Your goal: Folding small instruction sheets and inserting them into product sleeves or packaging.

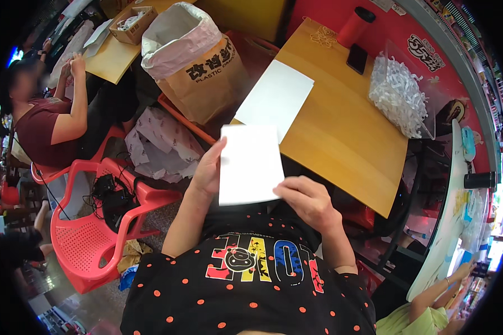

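A blank white sheet or stack of paper [250, 164] is held up in front of my torso; its thickness is hard to tell. My left hand [209, 167] grips its left edge, the thumb lying along the upper left side. At the lower right corner, my right hand [306, 200] pinches the paper between thumb and fingers. Just beyond, a larger white paper stack [276, 97] lies on the wooden table [341, 134], partly overlapped in view by the paper I hold.
On the table are a clear bag of white strips [399, 97], a black phone [356, 58], a red tumbler [356, 27] and rubber bands [323, 37]. A large paper sack [198, 72] and red chair [92, 240] stand left. Other people [47, 123] sit nearby.
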